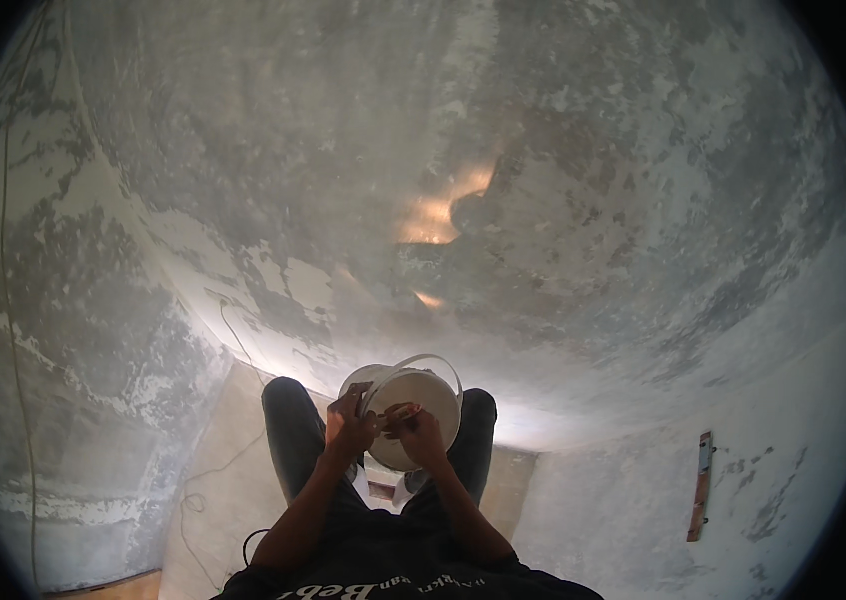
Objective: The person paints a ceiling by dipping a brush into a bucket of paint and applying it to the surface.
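Observation:
A white bucket [433,395] sits between my bent knees, its pale handle [431,358] raised in an arc over the far side. My left hand [348,425] is closed at the bucket's left rim, with its fingertips reaching toward the other hand. Over the bucket's mouth, my right hand [420,438] is closed on something small with a reddish part, too small and dark to name. The two hands nearly meet. Part of the bucket's inside is hidden behind them.
Another pale round rim [358,375] shows behind the bucket. Patchy grey plastered walls [293,150] rise ahead and at the left. Thin cables [8,270] hang on the left wall and trail over the floor [233,430]. A narrow wooden strip [701,487] is at the right.

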Motion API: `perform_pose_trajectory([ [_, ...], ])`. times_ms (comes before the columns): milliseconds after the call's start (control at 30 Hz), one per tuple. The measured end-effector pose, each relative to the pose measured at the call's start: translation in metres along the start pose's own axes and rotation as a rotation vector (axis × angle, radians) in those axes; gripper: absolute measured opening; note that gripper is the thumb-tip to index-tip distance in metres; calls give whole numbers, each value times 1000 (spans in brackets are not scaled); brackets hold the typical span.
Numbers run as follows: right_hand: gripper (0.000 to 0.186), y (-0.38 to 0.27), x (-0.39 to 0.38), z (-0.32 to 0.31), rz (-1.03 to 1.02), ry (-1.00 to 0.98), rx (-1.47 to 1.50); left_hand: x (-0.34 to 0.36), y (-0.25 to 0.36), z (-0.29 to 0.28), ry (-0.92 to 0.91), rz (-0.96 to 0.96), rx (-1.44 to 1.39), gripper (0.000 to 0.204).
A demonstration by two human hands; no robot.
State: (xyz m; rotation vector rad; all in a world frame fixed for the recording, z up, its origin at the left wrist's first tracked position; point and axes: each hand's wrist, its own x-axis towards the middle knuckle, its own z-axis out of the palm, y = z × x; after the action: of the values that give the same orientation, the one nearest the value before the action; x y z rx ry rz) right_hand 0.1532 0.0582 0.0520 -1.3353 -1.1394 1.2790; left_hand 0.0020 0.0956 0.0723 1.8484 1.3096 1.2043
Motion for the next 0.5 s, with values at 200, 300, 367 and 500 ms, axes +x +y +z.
perform_pose_trajectory([
  [200,16,6,-1,4,-3,-34,30,-4,-17,6,5,81,79,38],
  [300,17,14,2,0,-57,-51,-64,5,-8,0,8,-89,19,37],
  [367,16,11,4,0,-77,-11,-47,8,-14,-2,52,-182,16,38],
  [500,19,-9,7,-1,19,167,296,13,-21,-19,167,-265,97,37],
])
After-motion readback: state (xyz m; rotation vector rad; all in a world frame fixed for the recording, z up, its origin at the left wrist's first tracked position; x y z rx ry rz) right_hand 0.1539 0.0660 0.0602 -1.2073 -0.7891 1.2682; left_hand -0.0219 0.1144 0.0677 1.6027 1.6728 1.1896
